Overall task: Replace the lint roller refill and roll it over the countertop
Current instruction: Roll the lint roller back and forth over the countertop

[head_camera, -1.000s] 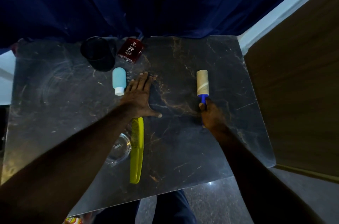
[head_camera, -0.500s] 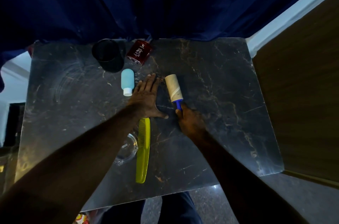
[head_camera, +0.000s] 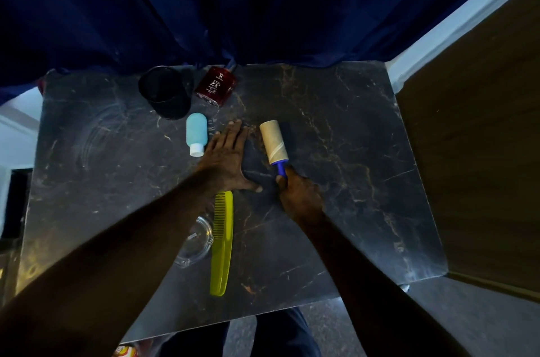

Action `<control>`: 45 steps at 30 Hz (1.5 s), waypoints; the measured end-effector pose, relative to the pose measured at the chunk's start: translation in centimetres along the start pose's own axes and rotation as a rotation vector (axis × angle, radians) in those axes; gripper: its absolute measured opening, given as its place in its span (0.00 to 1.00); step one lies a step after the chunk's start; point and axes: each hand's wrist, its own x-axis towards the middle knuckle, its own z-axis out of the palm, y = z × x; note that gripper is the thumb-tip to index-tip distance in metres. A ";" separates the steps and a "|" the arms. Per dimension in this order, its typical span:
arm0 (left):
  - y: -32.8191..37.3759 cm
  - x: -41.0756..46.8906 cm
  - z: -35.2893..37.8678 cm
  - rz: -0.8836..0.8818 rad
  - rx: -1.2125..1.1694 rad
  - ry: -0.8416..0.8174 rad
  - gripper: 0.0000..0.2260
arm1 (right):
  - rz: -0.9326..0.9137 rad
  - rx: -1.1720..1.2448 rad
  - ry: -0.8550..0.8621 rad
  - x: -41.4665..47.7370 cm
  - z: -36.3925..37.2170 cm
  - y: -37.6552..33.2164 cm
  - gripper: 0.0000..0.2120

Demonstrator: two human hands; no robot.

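Lint roller: on countertop, roll at 12 o'clock from your fist.
Right hand: yours, clenched around blue handle.
Left hand: flat, fingers spread, at roller's 9 o'clock.

Quick count across the countertop, and there's just one of those, dark and veined. One lint roller. One yellow comb. Bottles, that's two: one pale blue bottle and one dark red bottle. One black cup. One clear glass dish, partly under an arm. Hands, two: one left hand, one right hand. One blue curtain behind it all.
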 end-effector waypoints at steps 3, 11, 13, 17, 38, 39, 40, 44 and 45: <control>0.0 0.1 0.1 0.002 0.004 0.007 0.69 | 0.091 0.001 -0.034 0.8 -1.5 1.8 0.23; 0.0 -0.1 0.0 0.016 0.015 0.009 0.70 | 0.244 0.110 0.073 2.0 -4.4 8.3 0.23; 0.0 -0.1 0.0 0.016 0.018 0.010 0.70 | 0.273 0.152 0.115 2.1 -5.0 9.8 0.22; 0.0 -0.1 0.1 0.018 0.018 0.018 0.70 | 0.358 0.266 0.137 2.0 -5.9 12.5 0.19; 0.4 -0.2 0.0 0.023 0.043 0.078 0.71 | 0.585 0.508 0.242 0.3 -7.4 17.9 0.18; 0.3 -0.1 0.0 0.024 0.043 0.079 0.71 | 0.577 0.515 0.245 0.5 -7.4 17.7 0.18; 0.3 -0.1 0.1 0.024 0.043 0.080 0.71 | 0.566 0.532 0.249 0.7 -7.4 17.5 0.17; 0.0 0.0 0.3 0.025 0.039 0.077 0.72 | 0.521 0.552 0.208 1.6 -7.3 15.8 0.18; 0.0 0.0 0.4 0.027 0.037 0.074 0.72 | 0.490 0.538 0.205 1.8 -7.1 15.3 0.18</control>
